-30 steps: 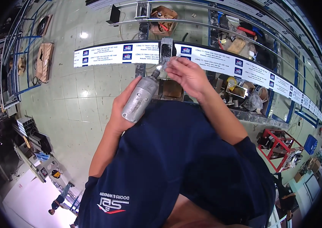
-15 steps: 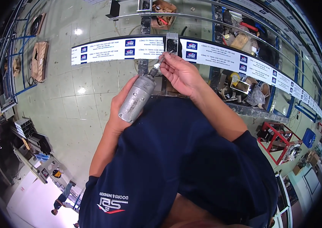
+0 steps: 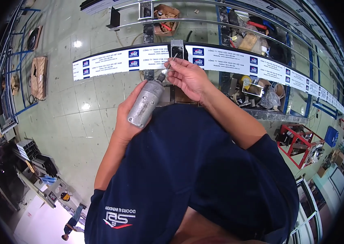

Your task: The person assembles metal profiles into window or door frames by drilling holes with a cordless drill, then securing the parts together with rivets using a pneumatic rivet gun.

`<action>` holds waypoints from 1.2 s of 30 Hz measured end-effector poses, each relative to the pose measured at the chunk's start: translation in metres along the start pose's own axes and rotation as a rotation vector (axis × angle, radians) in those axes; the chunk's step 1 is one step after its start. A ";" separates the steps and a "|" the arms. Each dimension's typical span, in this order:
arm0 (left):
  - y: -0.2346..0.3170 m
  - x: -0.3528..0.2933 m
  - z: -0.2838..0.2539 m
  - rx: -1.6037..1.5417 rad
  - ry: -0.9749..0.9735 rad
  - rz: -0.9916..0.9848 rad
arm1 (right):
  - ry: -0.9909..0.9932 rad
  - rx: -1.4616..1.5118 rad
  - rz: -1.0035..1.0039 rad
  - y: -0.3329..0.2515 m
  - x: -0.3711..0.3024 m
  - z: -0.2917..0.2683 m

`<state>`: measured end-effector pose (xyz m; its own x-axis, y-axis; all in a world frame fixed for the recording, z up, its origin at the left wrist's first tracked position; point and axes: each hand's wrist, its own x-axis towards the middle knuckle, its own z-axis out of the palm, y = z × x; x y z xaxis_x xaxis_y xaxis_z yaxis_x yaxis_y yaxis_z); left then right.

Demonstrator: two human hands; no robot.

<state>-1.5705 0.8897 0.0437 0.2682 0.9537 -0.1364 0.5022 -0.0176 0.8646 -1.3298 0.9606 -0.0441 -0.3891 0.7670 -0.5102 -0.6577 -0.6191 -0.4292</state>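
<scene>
A scuffed grey bottle [image 3: 143, 107] with a dark neck and a white tip is gripped in my left hand [image 3: 125, 116], tilted with its tip up and to the right. At that tip, the fingers of my right hand [image 3: 189, 79] pinch a thin, pin-like piece [image 3: 170, 61], too small to name surely. Just beyond both hands lies a long profile [image 3: 228, 61] covered in white printed film. A short grey and black metal piece [image 3: 177, 49] sits across the profile, close to my right fingertips.
A blue-framed rack [image 3: 287, 101] holds mixed offcuts and a plastic bag at right. Beyond the profile, a cardboard box [image 3: 167, 14] contains scraps. A red metal frame [image 3: 300, 142] stands on the floor at right. Far off at lower left is another person [image 3: 72, 223].
The view has shifted slightly, so the profile and rack appear a little further left. My right fingers stay at the bottle's tip, and both grips look the same.
</scene>
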 end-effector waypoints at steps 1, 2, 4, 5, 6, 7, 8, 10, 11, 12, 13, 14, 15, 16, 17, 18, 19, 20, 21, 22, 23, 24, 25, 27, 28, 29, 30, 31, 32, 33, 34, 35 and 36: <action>0.002 0.003 0.001 -0.001 -0.005 0.005 | -0.007 0.016 0.017 -0.001 0.001 -0.004; 0.005 0.006 0.001 0.015 -0.010 -0.006 | -0.014 0.033 0.034 -0.002 0.003 -0.008; 0.010 0.012 0.003 0.030 -0.019 -0.012 | -0.017 0.078 0.018 0.003 0.010 -0.018; 0.012 0.017 0.004 0.027 -0.016 -0.002 | -0.024 0.122 0.008 0.006 0.013 -0.023; 0.014 0.022 0.006 0.024 -0.012 0.008 | -0.021 0.123 0.002 0.009 0.017 -0.027; 0.016 0.027 0.005 0.025 -0.012 0.010 | 0.049 0.096 -0.026 0.010 0.021 -0.026; 0.018 0.034 0.005 -0.003 -0.033 0.000 | 0.120 0.068 -0.054 0.009 0.024 -0.025; 0.022 0.048 0.003 -0.031 -0.053 -0.010 | 0.163 0.001 -0.083 0.002 0.027 -0.023; 0.026 0.056 0.000 -0.005 -0.068 -0.013 | 0.207 -0.066 -0.113 -0.004 0.028 -0.022; 0.030 0.065 -0.002 0.021 -0.082 -0.016 | 0.207 -0.069 -0.116 -0.010 0.031 -0.025; 0.032 0.072 -0.005 -0.008 -0.080 -0.059 | 0.191 -0.205 -0.097 -0.016 0.037 -0.031; 0.034 0.080 -0.009 -0.011 -0.076 -0.058 | 0.174 -0.342 -0.077 -0.022 0.041 -0.035; 0.037 0.090 -0.013 0.015 -0.126 -0.117 | 0.184 -0.478 -0.102 -0.028 0.045 -0.039; 0.044 0.099 -0.019 0.042 -0.176 -0.178 | 0.181 -0.482 -0.100 -0.034 0.047 -0.039; 0.058 0.108 -0.024 0.069 -0.230 -0.207 | 0.160 -0.600 -0.153 -0.041 0.048 -0.039; 0.065 0.117 -0.026 0.064 -0.225 -0.208 | 0.138 -0.718 -0.206 -0.047 0.051 -0.039; 0.071 0.126 -0.027 0.082 -0.270 -0.249 | 0.168 -0.809 -0.220 -0.054 0.055 -0.042; 0.078 0.134 -0.029 0.100 -0.311 -0.294 | 0.162 -0.817 -0.216 -0.060 0.058 -0.043; 0.089 0.141 -0.030 0.120 -0.327 -0.350 | 0.167 -0.957 -0.330 -0.066 0.060 -0.044; 0.097 0.148 -0.030 0.142 -0.334 -0.340 | 0.177 -1.094 -0.446 -0.071 0.061 -0.048; 0.097 0.156 -0.030 0.154 -0.327 -0.334 | 0.141 -1.101 -0.435 -0.074 0.060 -0.049; 0.098 0.160 -0.029 0.167 -0.320 -0.329 | 0.137 -1.105 -0.430 -0.074 0.059 -0.050; 0.115 0.161 -0.028 0.232 -0.328 -0.344 | 0.119 -1.020 -0.422 -0.075 0.057 -0.050; 0.117 0.167 -0.028 0.198 -0.358 -0.358 | 0.095 -0.968 -0.416 -0.080 0.056 -0.054; 0.116 0.172 -0.027 0.166 -0.390 -0.369 | 0.095 -0.968 -0.415 -0.080 0.055 -0.055; 0.115 0.177 -0.025 0.199 -0.400 -0.399 | 0.074 -0.984 -0.395 -0.080 0.053 -0.056; 0.114 0.177 -0.024 0.198 -0.400 -0.402 | 0.052 -0.999 -0.374 -0.080 0.052 -0.057; 0.119 0.176 -0.022 0.202 -0.402 -0.385 | 0.063 -1.003 -0.384 -0.079 0.051 -0.057; 0.123 0.176 -0.020 0.206 -0.404 -0.368 | 0.065 -1.001 -0.382 -0.078 0.052 -0.060; 0.123 0.177 -0.018 0.206 -0.407 -0.371 | 0.078 -0.982 -0.381 -0.077 0.054 -0.063; 0.123 0.179 -0.016 0.213 -0.410 -0.356 | 0.090 -0.963 -0.380 -0.077 0.055 -0.065; 0.122 0.180 -0.014 0.220 -0.413 -0.341 | 0.089 -0.962 -0.380 -0.077 0.056 -0.068; 0.119 0.183 -0.014 0.220 -0.414 -0.344 | 0.089 -0.960 -0.378 -0.076 0.058 -0.070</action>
<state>-1.4731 1.0661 0.1280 0.3364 0.7193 -0.6078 0.7647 0.1680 0.6221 -1.2573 1.0406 -0.0931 -0.1895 0.9481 -0.2554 0.0793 -0.2444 -0.9664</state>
